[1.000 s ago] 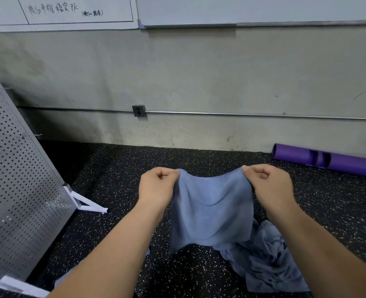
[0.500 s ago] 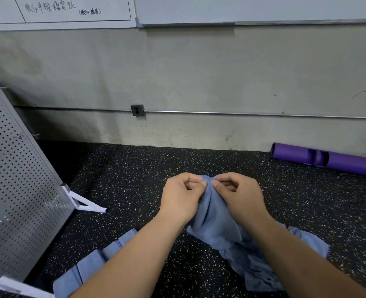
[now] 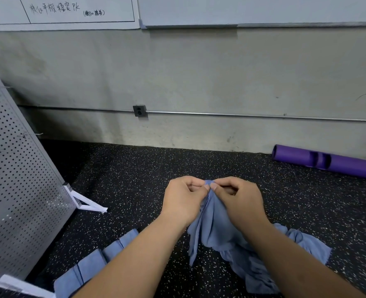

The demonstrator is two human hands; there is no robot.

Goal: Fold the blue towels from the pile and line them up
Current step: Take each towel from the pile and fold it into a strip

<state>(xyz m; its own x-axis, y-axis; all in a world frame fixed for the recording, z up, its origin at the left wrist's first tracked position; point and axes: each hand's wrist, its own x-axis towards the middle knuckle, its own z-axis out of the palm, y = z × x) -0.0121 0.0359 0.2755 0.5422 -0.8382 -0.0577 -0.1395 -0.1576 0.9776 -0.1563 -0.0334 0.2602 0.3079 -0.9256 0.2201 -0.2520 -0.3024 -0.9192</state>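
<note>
Grip: left hand (image 3: 184, 203) and right hand (image 3: 238, 203) pinch top corners of blue towel (image 3: 214, 224) together, centre near. Risk: corner slips from pinch, fold skews; hanging edge snags pile (image 3: 263, 269) near right.

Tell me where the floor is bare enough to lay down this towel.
Bare floor lies between the pegboard panel and the held towel, up to the wall; also between the pile and the purple roller. Crowded near you: folded towels left, pile right.
</note>
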